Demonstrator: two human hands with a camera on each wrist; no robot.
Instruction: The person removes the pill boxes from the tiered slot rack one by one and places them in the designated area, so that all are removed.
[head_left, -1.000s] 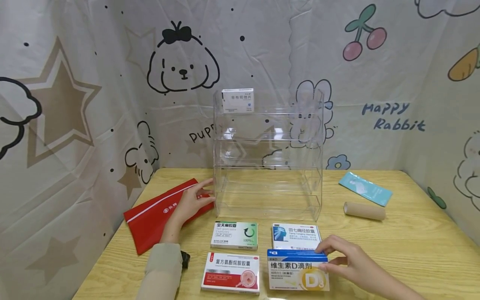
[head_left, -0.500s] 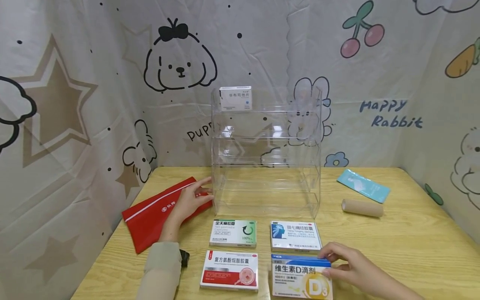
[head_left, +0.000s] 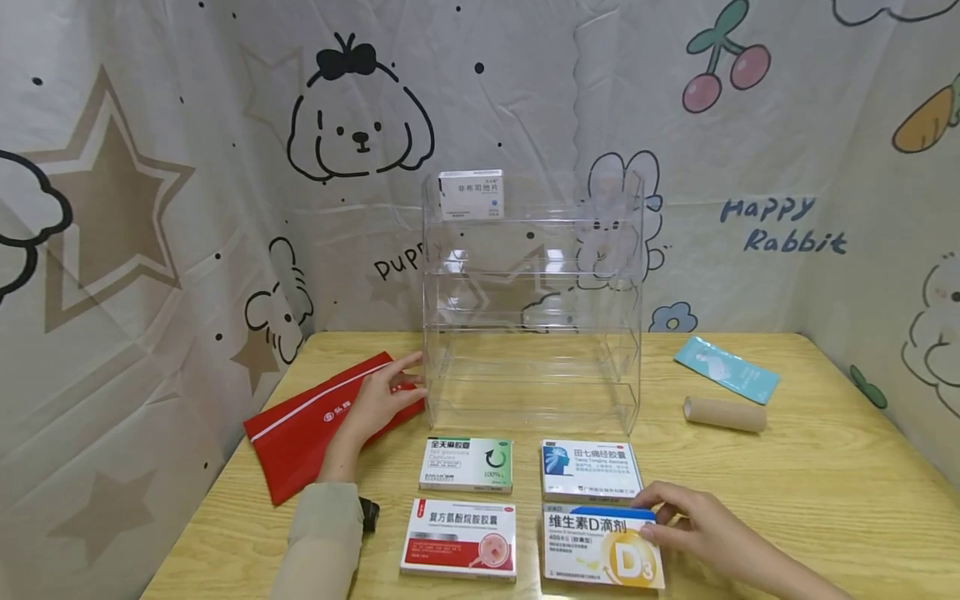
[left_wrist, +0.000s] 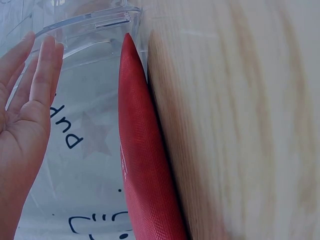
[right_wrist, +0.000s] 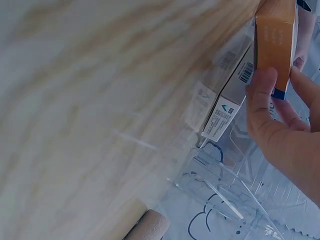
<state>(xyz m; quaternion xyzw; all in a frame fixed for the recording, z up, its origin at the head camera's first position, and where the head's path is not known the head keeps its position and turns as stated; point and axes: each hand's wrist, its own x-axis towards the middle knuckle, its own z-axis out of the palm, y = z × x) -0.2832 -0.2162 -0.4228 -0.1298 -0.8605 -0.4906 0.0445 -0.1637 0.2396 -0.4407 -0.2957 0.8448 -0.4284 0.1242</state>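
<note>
The vitamin D3 box [head_left: 603, 546] lies low and right of centre in the head view, on the worktop [head_left: 825, 492], with the right hand [head_left: 693, 525] pinching its right end between thumb and fingers. The left hand [head_left: 378, 404], fingers straight and relaxed, rests against the lower left corner of the clear shelf rack [head_left: 532, 308], over a red pouch [head_left: 315, 425].
</note>
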